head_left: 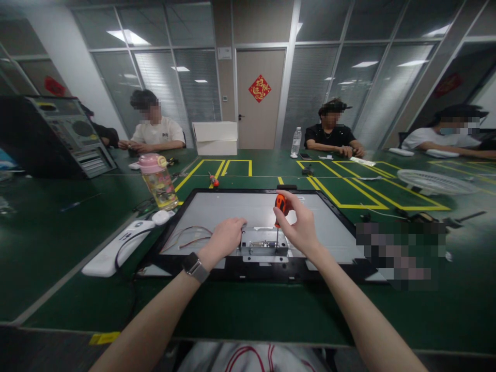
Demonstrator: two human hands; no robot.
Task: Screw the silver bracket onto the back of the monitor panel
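Observation:
In the head view a flat display panel (332, 223) with a black frame lies face down or back up; I cannot tell which. A small metal bracket (264, 252) with slots and holes sits near its front edge. My right hand (303, 226) pinches the orange and black handle of a screwdriver (280, 206), held upright with its tip down in the bracket. My left hand (227, 236), wearing a watch (195, 267) on the wrist, is closed over the bracket's left end, with its fingertips partly hidden. Thin wires (189, 238) lie on the panel to the left.
A white power bank-like box (116, 248) with a black cable and a pink-lidded bottle (158, 181) stand left. A red-handled screwdriver (214, 180) lies beyond the panel. Black tools (422, 217) are at right. Across the green table (248, 305), several people sit near a white box (215, 138).

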